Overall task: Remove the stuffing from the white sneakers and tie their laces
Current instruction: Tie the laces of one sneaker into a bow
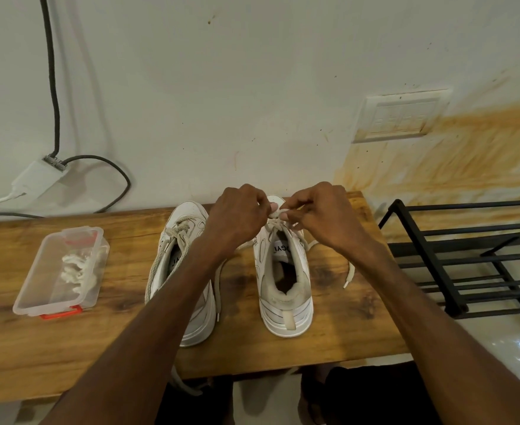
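Two white sneakers stand side by side on a wooden table [329, 326], toes toward the wall. Over the tongue of the right sneaker [283, 289], my left hand [237, 219] and my right hand [323, 213] pinch its cream lace [278, 213] between fingertips. One loose end of that lace [349, 276] trails on the table to the right. The left sneaker [188, 240] lies partly under my left forearm, its laces loose and hanging down its sides. Both shoe openings look empty of stuffing.
A clear plastic box [59, 271] with red clips holds crumpled white paper at the table's left. A black metal rack [467, 256] stands right of the table. Cables and a white adapter [35, 176] sit by the wall at back left.
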Demonstrator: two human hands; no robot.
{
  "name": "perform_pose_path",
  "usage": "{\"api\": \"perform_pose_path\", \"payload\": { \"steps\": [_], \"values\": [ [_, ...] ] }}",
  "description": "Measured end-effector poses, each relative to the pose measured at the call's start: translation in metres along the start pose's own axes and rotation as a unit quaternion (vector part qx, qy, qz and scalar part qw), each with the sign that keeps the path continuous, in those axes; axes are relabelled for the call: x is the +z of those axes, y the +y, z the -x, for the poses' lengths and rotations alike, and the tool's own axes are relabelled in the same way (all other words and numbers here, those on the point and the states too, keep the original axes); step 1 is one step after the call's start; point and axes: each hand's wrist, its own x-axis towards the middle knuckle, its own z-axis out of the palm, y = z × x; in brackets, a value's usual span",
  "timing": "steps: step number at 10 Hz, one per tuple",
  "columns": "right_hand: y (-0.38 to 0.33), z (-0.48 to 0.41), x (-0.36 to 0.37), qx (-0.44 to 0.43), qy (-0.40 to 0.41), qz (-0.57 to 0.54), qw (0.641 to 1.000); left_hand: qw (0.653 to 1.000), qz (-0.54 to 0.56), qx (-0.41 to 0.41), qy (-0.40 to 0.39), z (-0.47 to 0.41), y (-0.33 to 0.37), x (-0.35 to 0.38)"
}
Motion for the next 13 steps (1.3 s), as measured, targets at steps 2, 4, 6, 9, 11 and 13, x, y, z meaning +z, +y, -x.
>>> {"api": "perform_pose_path", "payload": {
  "steps": [2,4,6,9,11,13],
  "values": [
    [-0.013,0.004,-0.024,0.068,-0.102,-0.204,0.971,0.991,0.084,-0.028,-0.098,0.005,0.011,-0.01],
    [-0.024,0.006,-0.06,0.132,-0.118,-0.474,0.862,0.994,0.026,-0.072,-0.072,0.003,0.001,-0.005],
    [0.002,0.006,-0.037,0.086,0.041,0.343,0.934,0.981,0.107,-0.118,-0.107,0.004,0.006,-0.005],
    [0.006,-0.001,-0.007,-0.043,-0.056,0.109,0.991,0.957,0.234,-0.119,-0.125,0.003,0.003,-0.011],
    [0.04,0.0,-0.041,0.09,-0.207,0.107,0.968,0.978,0.082,-0.12,-0.147,0.007,-0.027,-0.025],
    [0.018,0.011,-0.058,0.068,-0.34,-0.059,0.936,0.993,-0.012,-0.084,-0.083,0.01,-0.027,-0.025]
  ]
}}
